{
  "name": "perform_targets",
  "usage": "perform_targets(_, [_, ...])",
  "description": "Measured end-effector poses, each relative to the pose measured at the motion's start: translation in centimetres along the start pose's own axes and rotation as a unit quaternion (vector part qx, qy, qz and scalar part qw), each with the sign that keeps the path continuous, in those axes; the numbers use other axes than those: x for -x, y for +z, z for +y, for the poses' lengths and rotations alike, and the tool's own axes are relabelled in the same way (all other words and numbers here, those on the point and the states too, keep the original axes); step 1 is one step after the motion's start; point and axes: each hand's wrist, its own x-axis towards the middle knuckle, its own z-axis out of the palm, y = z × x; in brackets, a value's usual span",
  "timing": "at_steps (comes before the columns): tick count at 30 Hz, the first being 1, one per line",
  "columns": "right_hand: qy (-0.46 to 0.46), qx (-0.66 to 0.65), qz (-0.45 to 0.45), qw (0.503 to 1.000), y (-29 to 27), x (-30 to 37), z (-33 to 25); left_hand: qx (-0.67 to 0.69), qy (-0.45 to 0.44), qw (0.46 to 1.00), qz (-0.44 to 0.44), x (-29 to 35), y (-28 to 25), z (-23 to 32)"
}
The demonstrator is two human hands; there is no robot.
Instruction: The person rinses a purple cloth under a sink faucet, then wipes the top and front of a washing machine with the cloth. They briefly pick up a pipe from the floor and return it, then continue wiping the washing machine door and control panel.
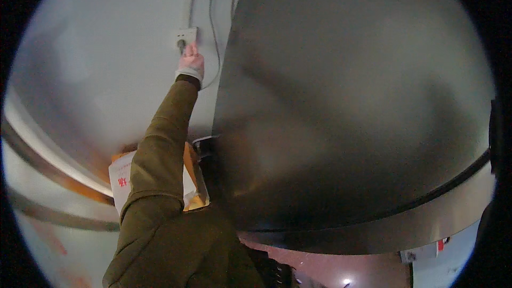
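Note:
My left hand (pixel 192 62), in an olive-brown sleeve with a pale cuff, is stretched far up against the wall. Its fingers point upward at the lower right part of a white wall socket (pixel 188 34), close beside a dark plug (pixel 181 44) seated in it. The fingers look extended, with nothing visible in them; whether they touch the plug is too small to make out. My right hand is out of view.
A large grey metal panel (pixel 346 101) with a dark lower edge fills the right side. Cables (pixel 215 26) run down the pale wall (pixel 106 48). Under my arm stands an orange-and-white box (pixel 196 178) beside a dark object. Reddish floor (pixel 346 269) shows below.

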Motion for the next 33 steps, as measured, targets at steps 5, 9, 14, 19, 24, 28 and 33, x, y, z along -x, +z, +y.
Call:
perform_targets(5, [0.054, -0.057, 0.025, 0.997, 3.0, 4.0, -2.2, -0.177, 0.101, 0.977, 0.068, -2.7, 4.2, -2.6])
perform_targets(9, [0.099, -0.08, 0.03, 0.991, 5.5, 6.4, -1.7, -0.269, 0.077, 0.949, -0.148, -2.6, 1.4, -0.7])
perform_targets(14, [0.147, -0.102, 0.032, 0.983, 10.1, 9.7, 2.8, -0.395, 0.179, 0.89, -0.14, -0.4, -2.4, 1.9])
perform_targets(19, [0.179, -0.165, 0.071, 0.967, 15.8, 18.1, 6.8, 0.001, 0.198, 0.976, -0.089, 9.2, -0.1, -0.7])
perform_targets(24, [0.183, -0.363, 0.161, 0.899, 15.0, 23.4, 4.7, -0.222, 0.185, 0.814, -0.504, 29.4, 2.3, -5.8])
perform_targets(28, [0.031, -0.645, 0.268, 0.715, 9.8, 27.2, 4.7, -0.114, 0.29, 0.67, -0.674, 45.6, -1.3, -3.9])
perform_targets(33, [0.102, -0.489, 0.24, 0.833, 4.2, 33.1, 9.7, 0.024, 0.389, 0.507, -0.769, 60.0, -7.6, 7.8])
